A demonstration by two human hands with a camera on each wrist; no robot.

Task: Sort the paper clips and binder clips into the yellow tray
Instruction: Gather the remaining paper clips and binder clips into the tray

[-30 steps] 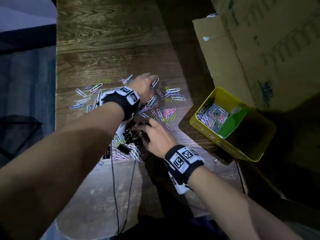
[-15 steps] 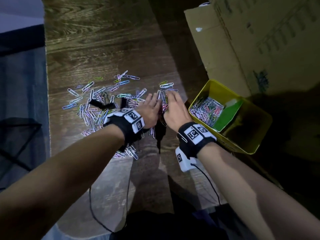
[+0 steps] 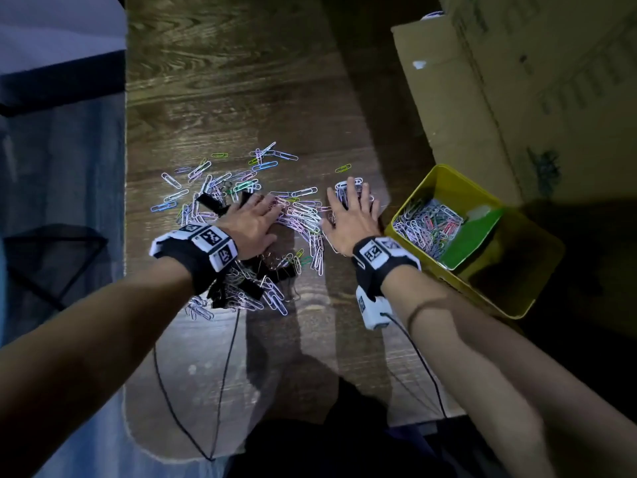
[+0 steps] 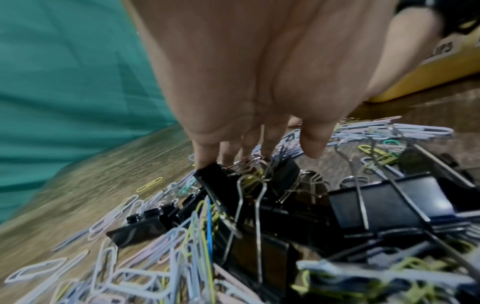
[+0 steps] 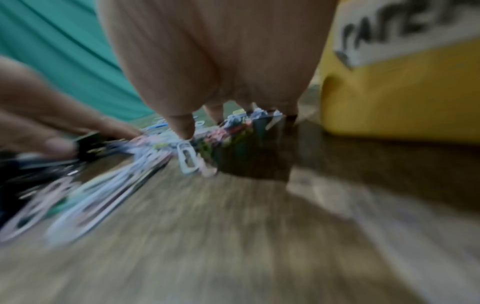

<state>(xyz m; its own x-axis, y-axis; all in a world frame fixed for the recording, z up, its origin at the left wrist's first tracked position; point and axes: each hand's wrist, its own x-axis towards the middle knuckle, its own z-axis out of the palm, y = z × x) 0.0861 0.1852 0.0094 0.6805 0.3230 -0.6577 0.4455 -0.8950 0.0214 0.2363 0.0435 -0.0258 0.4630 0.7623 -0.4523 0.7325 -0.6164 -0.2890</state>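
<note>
Coloured paper clips (image 3: 300, 215) lie scattered on the wooden table (image 3: 224, 98), mixed with black binder clips (image 3: 210, 203) (image 4: 384, 203). My left hand (image 3: 255, 220) lies flat, fingers straight, on the middle of the pile. In the left wrist view its fingertips (image 4: 205, 158) touch a binder clip. My right hand (image 3: 351, 212) lies flat with spread fingers over a bunch of paper clips (image 5: 189, 158) beside the yellow tray (image 3: 517, 305). The tray's left compartment holds many paper clips (image 3: 427, 225); a green divider (image 3: 472, 236) stands beside them.
A large cardboard box (image 3: 517, 98) stands behind and right of the tray. The table's left edge drops to a dark floor (image 3: 62, 201). Black cables (image 3: 224, 374) run from my wristbands over the table's near part.
Both hands moved from the near pile outward. They came together near the tray, then spread apart flat, the right hand sliding clips toward the tray.
</note>
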